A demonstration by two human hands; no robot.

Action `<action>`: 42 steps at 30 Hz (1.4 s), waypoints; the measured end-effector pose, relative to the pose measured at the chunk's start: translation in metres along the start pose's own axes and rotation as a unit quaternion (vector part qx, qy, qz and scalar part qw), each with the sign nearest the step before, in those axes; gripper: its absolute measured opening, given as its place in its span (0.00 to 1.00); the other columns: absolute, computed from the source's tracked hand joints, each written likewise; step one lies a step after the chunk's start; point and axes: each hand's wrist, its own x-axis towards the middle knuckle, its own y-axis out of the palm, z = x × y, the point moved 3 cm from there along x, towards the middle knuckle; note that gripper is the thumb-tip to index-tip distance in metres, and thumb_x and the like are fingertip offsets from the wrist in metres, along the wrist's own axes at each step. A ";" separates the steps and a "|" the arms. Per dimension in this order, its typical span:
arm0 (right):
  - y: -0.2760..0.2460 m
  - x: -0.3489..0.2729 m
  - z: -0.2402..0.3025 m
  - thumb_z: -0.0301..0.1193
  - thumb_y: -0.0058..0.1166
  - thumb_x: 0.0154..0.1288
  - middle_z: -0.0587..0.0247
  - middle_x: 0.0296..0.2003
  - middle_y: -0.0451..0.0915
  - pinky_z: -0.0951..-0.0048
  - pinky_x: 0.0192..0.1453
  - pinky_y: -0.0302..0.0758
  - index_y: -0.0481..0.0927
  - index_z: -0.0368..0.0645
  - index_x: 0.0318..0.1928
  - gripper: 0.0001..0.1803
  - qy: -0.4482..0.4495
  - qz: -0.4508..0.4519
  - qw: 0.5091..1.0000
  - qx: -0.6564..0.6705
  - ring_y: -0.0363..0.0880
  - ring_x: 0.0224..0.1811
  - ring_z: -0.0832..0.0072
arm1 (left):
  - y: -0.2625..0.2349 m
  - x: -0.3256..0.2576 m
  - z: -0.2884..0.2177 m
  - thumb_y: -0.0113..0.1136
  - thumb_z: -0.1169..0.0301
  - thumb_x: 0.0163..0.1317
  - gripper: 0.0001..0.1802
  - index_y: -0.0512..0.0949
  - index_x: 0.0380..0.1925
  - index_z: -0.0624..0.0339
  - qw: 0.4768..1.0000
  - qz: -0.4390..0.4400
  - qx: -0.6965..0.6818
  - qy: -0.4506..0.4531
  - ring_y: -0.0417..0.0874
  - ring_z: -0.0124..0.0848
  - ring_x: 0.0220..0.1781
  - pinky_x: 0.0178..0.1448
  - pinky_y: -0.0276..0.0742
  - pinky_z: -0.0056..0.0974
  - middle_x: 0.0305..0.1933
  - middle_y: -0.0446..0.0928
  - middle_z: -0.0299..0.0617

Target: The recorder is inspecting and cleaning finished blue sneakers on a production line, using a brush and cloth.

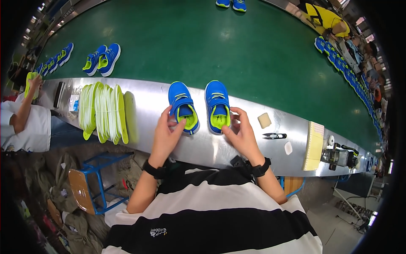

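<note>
Two blue sneakers with lime-green linings stand side by side on the metal ledge [148, 91], toes pointing away from me. My left hand [168, 133] grips the left sneaker [180, 95] at its heel, thumb at the collar and fingers along the outer side. On the right sneaker [216, 94], my right hand [242, 134] has its thumb at the heel collar and its fingers against the outer side. Lime-green insoles show inside both shoes. The heels are partly covered by my thumbs.
Left of me lie stacked lime-and-white insoles [111, 112]. To the right are a beige block [264, 120], black thread snips [274, 136] and a yellow pad [314, 146]. The green conveyor belt [169, 42] carries more blue sneakers [109, 59]. A co-worker [25, 122] holds an insole at the far left.
</note>
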 end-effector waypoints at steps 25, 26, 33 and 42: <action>-0.033 -0.056 0.037 0.22 0.57 0.50 0.51 0.46 0.75 0.66 0.47 0.77 0.72 0.39 0.56 0.28 -0.132 -0.133 0.981 -0.051 0.78 0.43 0.58 | 0.020 -0.058 -0.070 0.64 0.83 0.54 0.23 0.73 0.52 0.72 0.993 0.043 -0.041 0.098 0.83 0.34 0.47 0.43 0.83 0.32 0.48 0.79 0.53; -0.032 -0.057 0.035 0.23 0.57 0.51 0.50 0.45 0.75 0.65 0.47 0.77 0.72 0.38 0.55 0.26 -0.127 -0.125 0.981 -0.073 0.78 0.43 0.57 | 0.019 -0.063 -0.067 0.63 0.84 0.55 0.22 0.73 0.52 0.72 0.995 0.051 -0.039 0.074 0.83 0.34 0.47 0.43 0.82 0.31 0.47 0.79 0.54; -0.033 -0.065 0.012 0.28 0.60 0.54 0.51 0.40 0.75 0.61 0.45 0.74 0.69 0.39 0.57 0.29 -0.027 -0.128 0.989 -0.071 0.77 0.41 0.56 | 0.025 -0.049 -0.058 0.58 0.79 0.64 0.20 0.70 0.56 0.70 0.992 0.120 -0.031 0.039 0.82 0.30 0.46 0.42 0.79 0.29 0.48 0.80 0.52; -0.042 -0.023 0.057 0.27 0.57 0.53 0.63 0.49 0.72 0.66 0.54 0.65 0.73 0.48 0.51 0.22 -0.317 0.059 0.898 -0.299 0.70 0.53 0.67 | 0.032 -0.038 -0.039 0.50 0.69 0.72 0.17 0.72 0.55 0.69 0.982 0.165 -0.087 -0.005 0.79 0.24 0.43 0.47 0.75 0.29 0.44 0.79 0.41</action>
